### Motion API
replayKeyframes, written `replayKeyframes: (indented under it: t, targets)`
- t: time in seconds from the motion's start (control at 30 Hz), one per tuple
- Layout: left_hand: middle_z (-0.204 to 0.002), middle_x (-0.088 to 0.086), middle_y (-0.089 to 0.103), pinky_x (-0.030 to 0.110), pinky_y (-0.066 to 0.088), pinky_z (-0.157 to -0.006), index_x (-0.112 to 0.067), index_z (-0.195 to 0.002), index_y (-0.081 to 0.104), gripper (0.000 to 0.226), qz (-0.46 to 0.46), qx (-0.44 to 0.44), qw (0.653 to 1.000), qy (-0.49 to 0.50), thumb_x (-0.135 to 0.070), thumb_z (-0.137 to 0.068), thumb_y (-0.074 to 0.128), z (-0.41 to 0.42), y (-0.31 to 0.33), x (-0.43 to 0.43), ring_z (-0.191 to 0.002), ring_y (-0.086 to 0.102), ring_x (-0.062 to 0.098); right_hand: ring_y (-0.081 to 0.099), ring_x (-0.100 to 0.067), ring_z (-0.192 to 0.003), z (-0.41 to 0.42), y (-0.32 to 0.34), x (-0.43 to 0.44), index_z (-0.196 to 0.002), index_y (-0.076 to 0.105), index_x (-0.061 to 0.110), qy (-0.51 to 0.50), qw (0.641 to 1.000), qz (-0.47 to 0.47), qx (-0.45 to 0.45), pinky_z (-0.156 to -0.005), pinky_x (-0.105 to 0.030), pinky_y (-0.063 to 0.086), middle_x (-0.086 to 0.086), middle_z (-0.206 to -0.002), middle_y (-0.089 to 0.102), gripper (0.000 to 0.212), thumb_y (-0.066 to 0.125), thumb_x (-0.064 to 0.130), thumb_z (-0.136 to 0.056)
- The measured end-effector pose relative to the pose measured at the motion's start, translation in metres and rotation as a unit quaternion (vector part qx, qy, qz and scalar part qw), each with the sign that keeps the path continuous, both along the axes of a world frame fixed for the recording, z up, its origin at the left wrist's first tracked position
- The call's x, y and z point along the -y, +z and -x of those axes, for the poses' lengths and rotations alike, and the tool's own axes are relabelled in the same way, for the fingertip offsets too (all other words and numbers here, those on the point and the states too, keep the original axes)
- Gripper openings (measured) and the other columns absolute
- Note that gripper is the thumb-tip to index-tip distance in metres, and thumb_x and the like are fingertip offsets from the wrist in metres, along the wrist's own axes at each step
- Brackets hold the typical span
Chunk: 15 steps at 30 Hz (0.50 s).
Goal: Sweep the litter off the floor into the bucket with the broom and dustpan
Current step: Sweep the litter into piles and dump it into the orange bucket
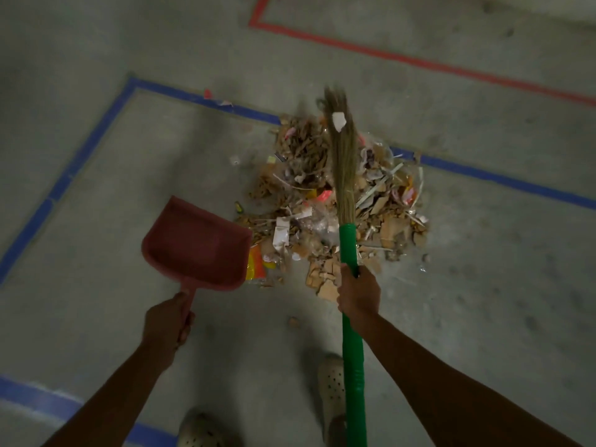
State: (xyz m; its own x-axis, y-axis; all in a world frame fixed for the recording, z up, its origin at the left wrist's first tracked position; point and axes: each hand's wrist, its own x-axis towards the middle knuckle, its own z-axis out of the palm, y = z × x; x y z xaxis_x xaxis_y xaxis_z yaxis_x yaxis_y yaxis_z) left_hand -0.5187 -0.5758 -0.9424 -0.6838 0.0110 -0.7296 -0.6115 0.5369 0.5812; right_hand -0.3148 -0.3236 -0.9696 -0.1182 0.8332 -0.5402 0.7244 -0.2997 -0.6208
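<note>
Head view. Your left hand, fingers curled round the handle, holds the dustpan at the lower-left edge of the litter heaped at frame centre. Your right hand grips the broom, whose bristles lie over the heap. Step: loading the pan. Next, set its lip down and sweep toward it. The bucket is not in view.

The bristle tip of the green-handled straw broom blurs at the far side of the heap of paper, cardboard and plastic litter. The heap hides a stretch of blue floor tape. On the heap's near side, the handle of the red plastic dustpan is mostly buried in the left hand. The broom handle crosses a pale perforated clog and runs off the bottom edge. Most scraps are too small to name.
</note>
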Motion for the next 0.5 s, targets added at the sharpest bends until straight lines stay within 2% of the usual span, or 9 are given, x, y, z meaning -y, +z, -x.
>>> replayKeyframes:
  t: [0.17,0.3,0.4,0.5]
  targets:
    - [-0.065,0.016,0.056,0.014,0.021,-0.032,-0.003,-0.07,0.058,0.048,0.013,0.017,0.999,0.028,-0.041,-0.1,0.057,-0.039,0.029,0.011,-0.027,0.032,0.011,0.068,-0.027,-0.067,-0.03,0.037,0.0,-0.09,0.058,0.024,0.065,0.998,-0.001,-0.011,-0.068,-0.051,0.062,-0.008,-0.079,0.069,0.028,0.053,0.051,-0.098]
    - [-0.056,0.012,0.054,0.012,0.022,-0.032,-0.002,-0.066,0.057,0.049,0.016,0.03,0.998,0.052,-0.036,-0.102,0.056,-0.076,0.031,0.038,-0.025,0.032,0.011,0.068,-0.032,-0.068,-0.062,0.049,0.024,-0.088,0.059,0.023,0.148,0.989,0.003,-0.016,-0.067,-0.052,0.061,-0.009,-0.077,0.069,0.031,0.056,0.053,-0.095]
    - [-0.054,0.014,0.053,0.015,0.022,-0.031,0.001,-0.066,0.058,0.05,0.031,0.045,0.998,0.034,-0.037,-0.101,0.058,-0.101,0.022,0.069,-0.026,0.033,0.012,0.069,-0.027,-0.068,-0.081,0.046,0.061,-0.087,0.059,0.019,0.215,0.977,0.012,0.011,-0.066,-0.045,0.06,-0.007,-0.076,0.069,0.033,0.057,0.051,-0.097]
    - [-0.064,0.018,0.056,0.017,0.025,-0.036,0.0,-0.072,0.063,0.047,0.042,0.064,0.997,0.027,-0.039,-0.098,0.061,-0.13,0.011,0.106,-0.031,0.034,0.014,0.067,-0.023,-0.072,-0.101,0.033,0.105,-0.09,0.061,0.017,0.283,0.956,0.0,0.07,-0.065,-0.036,0.056,-0.003,-0.08,0.067,0.035,0.055,0.051,-0.098]
